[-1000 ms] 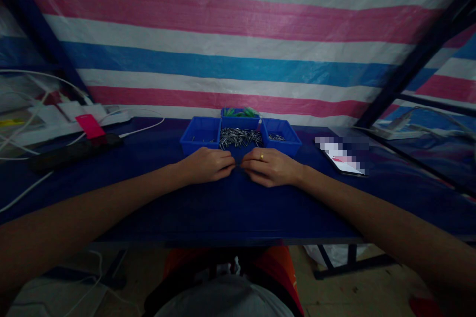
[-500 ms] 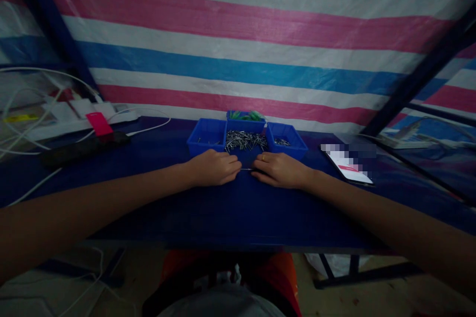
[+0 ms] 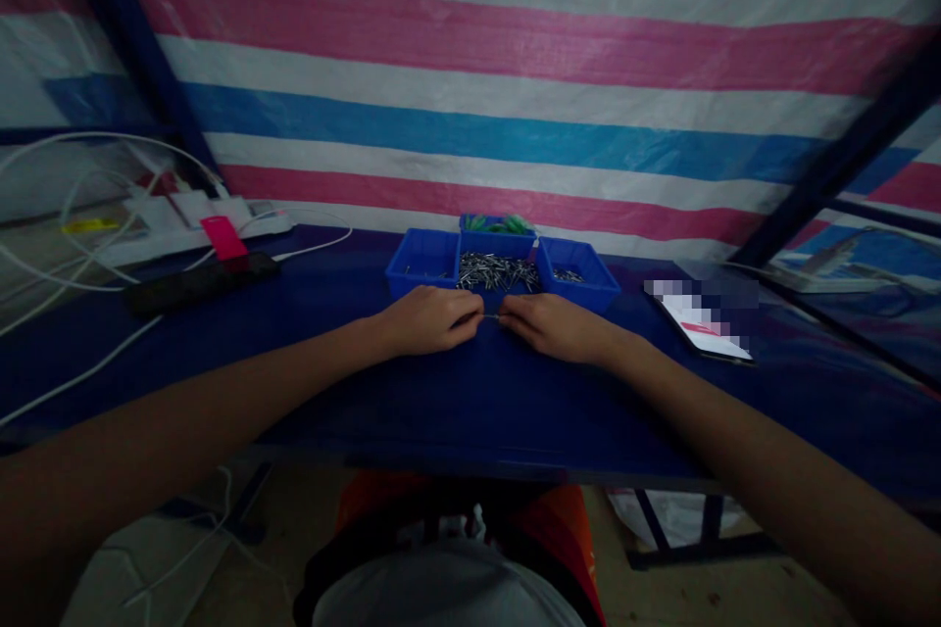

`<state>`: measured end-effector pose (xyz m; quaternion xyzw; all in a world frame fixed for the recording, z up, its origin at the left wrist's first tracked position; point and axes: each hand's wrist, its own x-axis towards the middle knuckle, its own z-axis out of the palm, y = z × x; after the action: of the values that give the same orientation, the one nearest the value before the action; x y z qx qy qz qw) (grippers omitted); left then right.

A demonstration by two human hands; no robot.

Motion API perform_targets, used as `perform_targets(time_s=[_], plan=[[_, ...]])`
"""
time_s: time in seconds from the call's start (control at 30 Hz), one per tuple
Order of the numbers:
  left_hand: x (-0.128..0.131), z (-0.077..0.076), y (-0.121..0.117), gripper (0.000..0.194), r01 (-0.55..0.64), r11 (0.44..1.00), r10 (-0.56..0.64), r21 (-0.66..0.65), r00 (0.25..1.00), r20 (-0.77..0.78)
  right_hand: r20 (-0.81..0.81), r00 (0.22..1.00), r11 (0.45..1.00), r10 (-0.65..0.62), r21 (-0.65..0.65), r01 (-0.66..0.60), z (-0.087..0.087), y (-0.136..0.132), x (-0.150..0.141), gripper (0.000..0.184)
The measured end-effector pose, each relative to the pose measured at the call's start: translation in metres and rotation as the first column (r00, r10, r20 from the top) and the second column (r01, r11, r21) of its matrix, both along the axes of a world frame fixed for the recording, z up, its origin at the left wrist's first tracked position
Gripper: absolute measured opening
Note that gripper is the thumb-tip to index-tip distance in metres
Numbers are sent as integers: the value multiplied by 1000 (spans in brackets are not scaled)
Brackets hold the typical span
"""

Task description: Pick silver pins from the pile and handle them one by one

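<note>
Over the blue table, my left hand (image 3: 437, 320) is closed in a pinch on one end of a thin metal pin (image 3: 491, 316). My right hand (image 3: 555, 326) faces it, fingers pinched at the other end of the pin. Only a short stretch of the pin shows between the fingertips. Just beyond the hands lies a loose pile of small metal pins (image 3: 498, 270). A blue bin (image 3: 406, 285) with a few pieces stands left of the pile, and another blue bin (image 3: 588, 294) with small metal pieces stands to its right.
Behind the pile is a third blue bin (image 3: 507, 241) holding green items. A phone (image 3: 706, 328) lies at the right. White cables and a black power strip (image 3: 198, 284) with a red tag (image 3: 224, 237) occupy the left. A striped sheet (image 3: 485, 108) hangs behind the table (image 3: 470, 411).
The view has shifted a little, so the table's things appear farther right and slightly higher. Both hands keep their pinch on the pin, with a slightly narrower gap between them.
</note>
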<state>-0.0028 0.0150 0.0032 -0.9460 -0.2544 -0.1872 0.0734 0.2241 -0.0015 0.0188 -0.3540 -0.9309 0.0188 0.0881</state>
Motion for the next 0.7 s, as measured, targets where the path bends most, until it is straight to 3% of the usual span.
perform_targets(time_s=[0.17,0.5,0.6,0.7], plan=[[4,-2,-1,23,15,998,-12,-56,998,63,-69,998,999,-3,-40,1,-2,-2,7,19],[6,-7,4,17,18,977,26,-211,978,205,-148,988,995,-40,-93,26,-15,2,-9,21],[9,0,-2,17,18,965,45,-261,971,233,-164,984,989,-68,-140,45,-10,-5,-10,22],[12,12,-21,14,46,954,28,-297,970,240,-214,965,962,-153,-255,96,-2,-30,-10,23]])
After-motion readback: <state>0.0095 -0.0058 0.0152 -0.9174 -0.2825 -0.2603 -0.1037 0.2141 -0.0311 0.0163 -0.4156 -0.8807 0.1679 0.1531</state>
